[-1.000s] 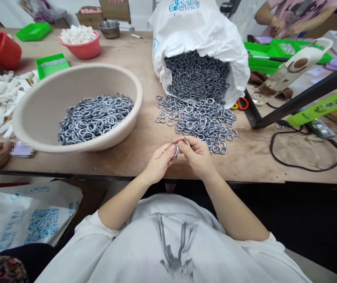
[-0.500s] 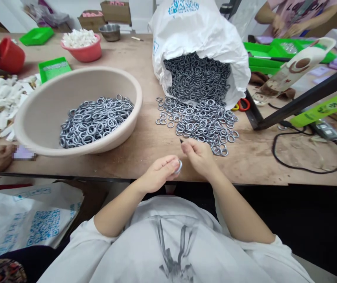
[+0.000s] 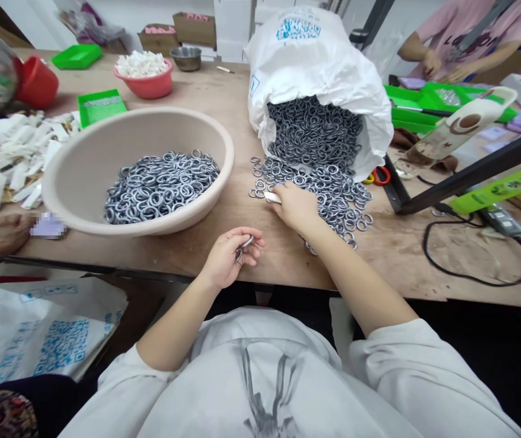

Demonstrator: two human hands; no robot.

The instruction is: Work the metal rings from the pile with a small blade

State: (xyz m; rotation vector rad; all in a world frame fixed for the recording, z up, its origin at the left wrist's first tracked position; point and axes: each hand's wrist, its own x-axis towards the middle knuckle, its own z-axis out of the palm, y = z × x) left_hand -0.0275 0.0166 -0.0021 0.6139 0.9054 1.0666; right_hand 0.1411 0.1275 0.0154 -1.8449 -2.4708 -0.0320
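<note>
Grey rings [image 3: 247, 242] sit in the left hand's [image 3: 224, 260] half-curled fingers, by the bench's [image 3: 282, 271] front edge — and the right hand [image 3: 297, 210], clasping a white piece [image 3: 273, 198], hovers over the loose ring pile [image 3: 349, 204], fingertips hidden!

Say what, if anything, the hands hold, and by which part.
The left hand holds at least one gray ring by its rim, between thumb and fingers. The right hand grips a white-ended item; its gripped part is hidden.

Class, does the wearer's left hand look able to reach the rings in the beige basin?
Probably yes: only the basin's rim seems between the left hand and those rings, though the fingers hold a ring.
</note>
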